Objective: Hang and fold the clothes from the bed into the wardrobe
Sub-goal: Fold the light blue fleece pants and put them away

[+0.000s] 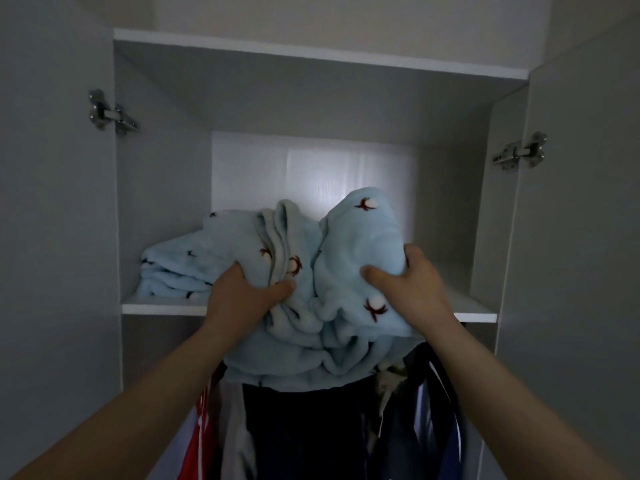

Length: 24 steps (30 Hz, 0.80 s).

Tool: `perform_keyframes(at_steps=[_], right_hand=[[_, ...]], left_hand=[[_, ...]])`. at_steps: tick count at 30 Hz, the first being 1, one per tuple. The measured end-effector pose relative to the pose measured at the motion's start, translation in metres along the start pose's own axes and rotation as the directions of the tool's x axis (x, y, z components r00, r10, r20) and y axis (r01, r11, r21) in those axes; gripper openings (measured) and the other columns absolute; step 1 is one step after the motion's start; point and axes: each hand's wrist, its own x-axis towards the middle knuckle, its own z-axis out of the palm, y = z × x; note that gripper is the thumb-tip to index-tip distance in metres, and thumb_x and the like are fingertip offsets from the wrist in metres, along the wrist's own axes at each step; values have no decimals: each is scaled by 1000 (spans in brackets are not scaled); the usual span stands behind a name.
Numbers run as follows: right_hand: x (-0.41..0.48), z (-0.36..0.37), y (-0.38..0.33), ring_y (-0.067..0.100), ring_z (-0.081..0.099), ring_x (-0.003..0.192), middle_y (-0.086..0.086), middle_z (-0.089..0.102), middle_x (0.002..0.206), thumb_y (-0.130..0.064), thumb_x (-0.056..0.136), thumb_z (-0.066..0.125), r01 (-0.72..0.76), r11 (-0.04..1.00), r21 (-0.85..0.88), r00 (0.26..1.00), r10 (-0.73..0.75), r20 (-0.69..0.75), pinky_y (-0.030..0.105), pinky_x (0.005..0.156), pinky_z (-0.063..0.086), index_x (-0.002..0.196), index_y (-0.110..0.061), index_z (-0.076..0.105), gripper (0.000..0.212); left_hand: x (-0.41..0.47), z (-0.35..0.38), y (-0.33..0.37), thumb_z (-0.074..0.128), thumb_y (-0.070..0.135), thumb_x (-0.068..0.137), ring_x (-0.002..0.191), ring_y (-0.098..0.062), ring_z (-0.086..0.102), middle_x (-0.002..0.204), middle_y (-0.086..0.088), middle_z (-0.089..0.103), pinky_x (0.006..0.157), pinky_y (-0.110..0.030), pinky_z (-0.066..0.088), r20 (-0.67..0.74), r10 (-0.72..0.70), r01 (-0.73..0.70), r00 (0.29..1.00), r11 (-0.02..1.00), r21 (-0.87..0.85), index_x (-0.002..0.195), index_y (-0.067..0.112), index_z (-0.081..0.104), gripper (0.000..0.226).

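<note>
Both hands, left hand (242, 292) and right hand (405, 285), clutch the fluffy pale-blue patterned fleece garment (311, 258), probably pyjamas, half over the white wardrobe shelf's (162, 308) front edge; next, push it deeper.

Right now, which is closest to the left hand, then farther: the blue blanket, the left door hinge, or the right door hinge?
1. Blue blanket: gripped by the left hand.
2. Left door hinge: up on the left.
3. Right door hinge: far across on the right.
</note>
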Motion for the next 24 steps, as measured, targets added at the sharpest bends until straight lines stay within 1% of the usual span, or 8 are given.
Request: perform_keyframes(at_steps=[3, 6, 11, 14, 18, 20, 22, 24], right_hand=[[32, 14, 11, -1, 51, 75, -17, 53, 85, -43, 74, 75, -6, 1000, -9, 1000, 6, 14, 20, 56, 38, 99, -26, 48, 41], [56, 26, 19, 5, 56, 79, -14, 56, 87, -44, 74, 75, -20, 1000, -12, 1000, 20, 20, 25, 60, 42, 99, -24, 50, 40], [89, 45, 30, 8, 57, 79, -12, 59, 89, -47, 75, 73, -49, 998, -50, 999, 49, -2, 25, 60, 42, 102, -22, 54, 42], [107, 56, 35, 7, 60, 80, -11, 62, 90, -50, 74, 73, -72, 996, -53, 997, 72, 3, 25, 61, 43, 103, -22, 58, 43], [120, 66, 50, -4, 60, 64, -16, 65, 69, -48, 70, 77, -107, 992, -71, 990, 113, 83, 16, 51, 43, 79, -29, 58, 28], [124, 69, 60, -5, 62, 62, -15, 67, 66, -46, 68, 78, -145, 985, -92, 978, 157, 140, 15, 50, 44, 77, -27, 62, 27], [131, 70, 73, 3, 67, 76, -9, 71, 78, -45, 66, 79, -199, 977, -71, 963, 209, 171, 18, 56, 47, 86, -22, 69, 32], [139, 71, 87, 12, 69, 86, -3, 73, 90, -45, 64, 80, -260, 966, -3, 951, 256, 174, 21, 64, 53, 97, -19, 70, 43]], left_hand=[[32, 11, -14, 83, 30, 71, 96, -6, 56, 104, 14, 60, 88, -24, 44, 24, -26, 26, 999, 1000, -12, 119, 19, 59, 55], [60, 20, -27, 83, 35, 70, 97, -6, 54, 107, 13, 59, 90, -25, 43, 44, -21, 20, 999, 1000, 13, 124, 18, 57, 61], [103, 32, -48, 79, 51, 58, 112, -15, 57, 124, 4, 61, 103, -37, 44, 133, -43, 49, 990, 998, -36, 127, 19, 56, 79], [133, 43, -58, 84, 37, 69, 107, -15, 59, 120, 2, 64, 98, -33, 47, 211, -71, 88, 975, 993, -73, 124, 19, 60, 62], [169, 67, -69, 82, 33, 71, 84, -2, 58, 96, 9, 64, 68, -15, 44, 314, -110, 133, 943, 990, -53, 105, 24, 63, 39], [180, 78, -77, 81, 34, 72, 79, 3, 56, 89, 13, 62, 61, -12, 41, 370, -121, 138, 921, 990, -19, 101, 26, 63, 35], [191, 88, -88, 80, 36, 73, 83, -2, 59, 98, 8, 65, 65, -16, 44, 420, -153, 179, 895, 984, -23, 107, 25, 63, 39], [202, 96, -96, 79, 41, 74, 95, -12, 62, 113, -1, 66, 80, -26, 50, 449, -167, 193, 878, 981, -13, 114, 20, 64, 47]])
